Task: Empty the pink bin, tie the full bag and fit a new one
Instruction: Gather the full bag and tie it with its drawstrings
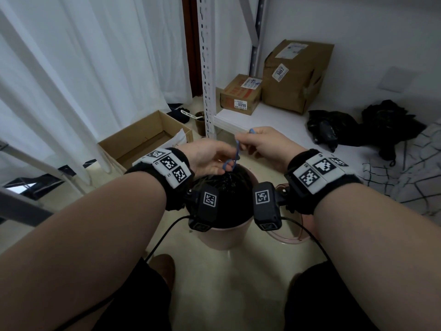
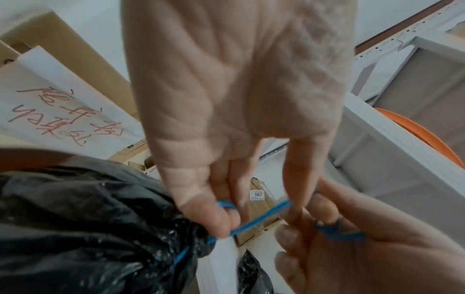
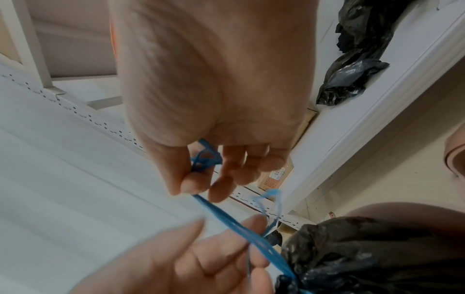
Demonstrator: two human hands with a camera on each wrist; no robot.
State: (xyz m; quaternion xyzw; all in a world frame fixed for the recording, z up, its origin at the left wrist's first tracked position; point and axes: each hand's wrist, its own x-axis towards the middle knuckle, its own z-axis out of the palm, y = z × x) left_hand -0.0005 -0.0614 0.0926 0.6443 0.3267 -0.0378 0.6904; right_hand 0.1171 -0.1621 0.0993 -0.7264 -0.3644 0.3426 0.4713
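The pink bin [image 1: 224, 237] stands on the floor between my knees, with the full black bag [image 1: 226, 187] gathered at its mouth. A blue drawstring [image 1: 237, 149] runs up from the bag's neck between both hands. My left hand [image 1: 226, 166] pinches the drawstring [image 2: 259, 218] just above the bag [image 2: 88, 228], with a loop over its fingers. My right hand [image 1: 248, 139] sits higher and to the right, pinching the drawstring [image 3: 214, 208] between thumb and finger, with a bunched loop in its palm. The bag [image 3: 377, 258] stays inside the bin.
A white shelf [image 1: 274, 118] behind the bin carries two cardboard boxes [image 1: 296, 75] and crumpled black plastic bags [image 1: 334, 130]. Its perforated post [image 1: 207, 68] rises close behind my hands. An open cardboard box [image 1: 148, 137] sits left, and a pink ring [image 1: 293, 237] lies by the bin.
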